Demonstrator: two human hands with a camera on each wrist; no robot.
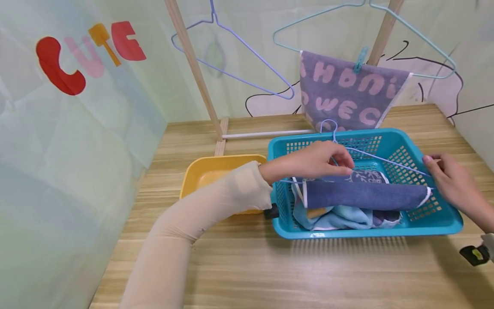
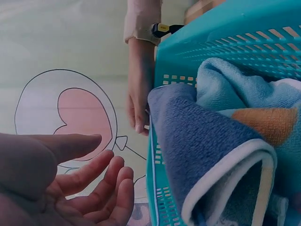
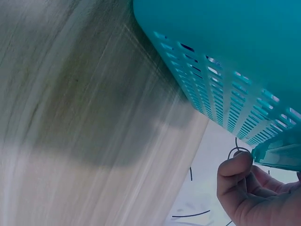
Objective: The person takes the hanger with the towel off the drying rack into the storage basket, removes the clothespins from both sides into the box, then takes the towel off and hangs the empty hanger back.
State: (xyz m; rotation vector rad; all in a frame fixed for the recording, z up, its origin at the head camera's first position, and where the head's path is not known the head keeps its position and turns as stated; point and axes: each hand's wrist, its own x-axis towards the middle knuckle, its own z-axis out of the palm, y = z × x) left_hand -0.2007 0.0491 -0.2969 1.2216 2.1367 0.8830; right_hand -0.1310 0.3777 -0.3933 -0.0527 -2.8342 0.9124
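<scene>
A purple-blue clothes hanger (image 1: 386,161) lies across a teal plastic basket (image 1: 370,234), with a dark blue, white-edged towel (image 1: 366,195) draped over its lower bar. My right hand (image 1: 457,182) pinches the hanger's right end beside the basket; in the right wrist view, its curled fingers (image 3: 235,167) hide the grip. Above the towel's left part, my left hand (image 1: 312,159) hovers with relaxed fingers. The left wrist view shows nothing held in that hand (image 2: 89,188). Inside the basket, below the draped towel, lies a crumpled light blue towel (image 1: 343,218).
A yellow basin (image 1: 193,174) stands left of the basket. Behind is a wooden rack (image 1: 197,68) with a bare purple hanger (image 1: 262,58) and a green hanger (image 1: 428,38). A patterned purple towel (image 1: 343,92) hangs from the green one, with a teal clothespin (image 1: 360,59).
</scene>
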